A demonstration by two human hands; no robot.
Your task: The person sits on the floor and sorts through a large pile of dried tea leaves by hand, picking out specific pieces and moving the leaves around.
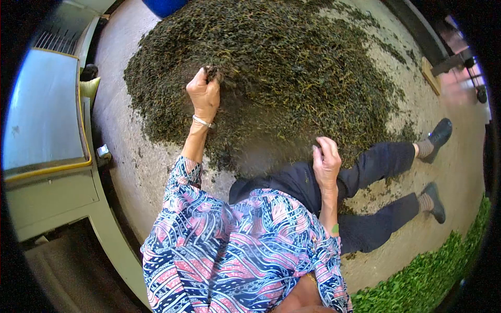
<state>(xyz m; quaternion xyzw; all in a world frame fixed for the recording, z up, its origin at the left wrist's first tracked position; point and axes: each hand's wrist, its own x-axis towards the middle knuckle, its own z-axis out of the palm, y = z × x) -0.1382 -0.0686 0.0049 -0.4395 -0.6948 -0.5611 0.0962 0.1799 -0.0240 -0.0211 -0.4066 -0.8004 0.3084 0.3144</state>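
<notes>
A wide heap of dark, dried, twisted leaves (pixel 292 68), like tea, spreads over the floor in front of me. My left hand (pixel 203 96), with a pale bangle at the wrist, is raised over the heap's left part. Its fingers are closed on a small clump of leaves (pixel 211 73) that shows at the fingertips. At the heap's near edge, beside my lap, is my right hand (pixel 327 161). Its fingers are loosely bent, with a gap between thumb and forefinger and nothing visible in it. Between the hands, the near side of the heap is blurred.
A pale metal cabinet or machine (pixel 44 109) with a yellow-edged panel stands at left. My legs (pixel 381 156) stretch out to the right across the floor. Fresh green leaves (pixel 428 281) lie at lower right. A blue container (pixel 164 5) sits beyond the heap.
</notes>
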